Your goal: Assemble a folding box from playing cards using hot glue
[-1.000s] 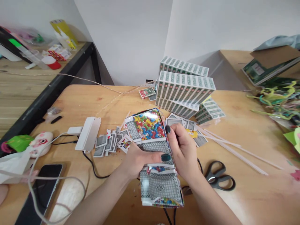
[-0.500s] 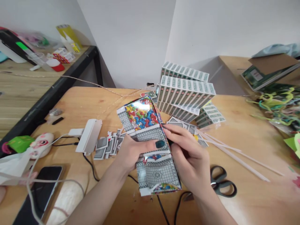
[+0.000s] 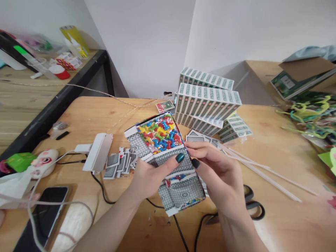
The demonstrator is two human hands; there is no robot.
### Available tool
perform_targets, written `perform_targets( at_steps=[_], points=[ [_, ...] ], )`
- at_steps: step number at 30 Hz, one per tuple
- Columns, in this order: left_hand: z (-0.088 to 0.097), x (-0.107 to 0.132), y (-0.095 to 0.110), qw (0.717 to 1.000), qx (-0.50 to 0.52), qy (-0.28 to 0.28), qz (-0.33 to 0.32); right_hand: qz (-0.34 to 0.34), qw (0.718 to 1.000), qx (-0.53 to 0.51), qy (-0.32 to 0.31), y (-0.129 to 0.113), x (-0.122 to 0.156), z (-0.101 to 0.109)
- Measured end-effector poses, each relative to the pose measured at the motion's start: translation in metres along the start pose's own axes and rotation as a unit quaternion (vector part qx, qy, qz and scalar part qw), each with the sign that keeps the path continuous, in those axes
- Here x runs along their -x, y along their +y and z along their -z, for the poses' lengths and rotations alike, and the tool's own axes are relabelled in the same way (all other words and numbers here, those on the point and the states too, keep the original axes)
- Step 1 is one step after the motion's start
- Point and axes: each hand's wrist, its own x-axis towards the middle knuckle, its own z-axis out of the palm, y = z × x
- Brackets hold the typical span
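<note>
Between my hands is a box [image 3: 160, 132] covered with a colourful push-pin picture and grey-backed playing cards stuck along its side. My left hand [image 3: 151, 176] grips it from the left, thumb flat across the cards and fingers hidden beneath. On the right edge, my right hand [image 3: 217, 168] pinches the box, thumb and forefinger near the rim. Loose playing cards [image 3: 119, 162] lie fanned on the table to the left, and more cards [image 3: 195, 136] lie just beyond my right hand. Black scissors [image 3: 256, 206] rest partly behind my right wrist.
Stacked card packs [image 3: 207, 101] stand at the back. A white power strip [image 3: 98, 152], cables, a phone [image 3: 43, 217] and a plush toy [image 3: 46, 162] are on the left. White strips [image 3: 262, 171] lie on the right, near green pipe-cleaner-like strands [image 3: 307, 115].
The box has tilted and shifted slightly down and right at its lower end, showing more of the push-pin picture. My right thumb has come up onto the box's right edge.
</note>
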Motion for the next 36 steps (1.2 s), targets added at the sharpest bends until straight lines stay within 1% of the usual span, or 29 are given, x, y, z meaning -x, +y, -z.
perform_targets(
  at_steps=[2,5,9,13,16,21,24,27,31,33,34,36],
  points=[
    [0.0,0.001,-0.001,1.0,-0.011,-0.009,-0.003,0.005,1.0,0.0,0.003,0.001,0.0,0.0],
    [0.001,0.003,-0.002,0.999,-0.031,-0.005,-0.009,0.012,1.0,0.011,0.008,0.001,0.0,-0.002],
    [-0.001,0.005,0.001,0.998,-0.061,-0.004,-0.024,0.01,0.998,0.036,0.044,0.001,-0.002,-0.005],
    [-0.003,0.004,0.003,0.998,-0.056,-0.018,-0.027,0.008,0.996,0.061,0.069,0.001,-0.003,-0.006],
    [-0.004,0.004,0.001,0.999,-0.044,-0.016,-0.02,0.004,0.996,0.061,0.072,0.0,-0.003,-0.005],
    [-0.004,0.005,0.001,0.999,-0.032,-0.002,-0.031,-0.019,0.998,0.017,0.055,0.001,-0.003,-0.004],
    [-0.002,0.004,0.002,0.998,-0.042,-0.013,-0.039,-0.047,0.998,-0.021,0.047,0.002,-0.004,-0.003],
    [0.001,0.003,0.003,0.998,-0.055,-0.024,-0.035,-0.078,0.994,-0.065,0.035,0.005,-0.005,-0.002],
    [0.001,0.003,0.004,0.998,-0.045,0.001,-0.035,-0.119,0.986,-0.116,0.019,0.007,-0.007,-0.001],
    [0.0,0.004,0.005,0.999,-0.037,0.014,-0.032,-0.155,0.976,-0.154,0.013,0.007,-0.009,0.0],
    [0.001,0.004,0.006,0.999,-0.031,0.011,-0.026,-0.18,0.967,-0.178,0.009,0.007,-0.011,0.0],
    [0.001,0.004,0.007,1.0,-0.016,-0.014,-0.007,-0.234,0.946,-0.224,-0.001,0.005,-0.014,0.0]
  ],
)
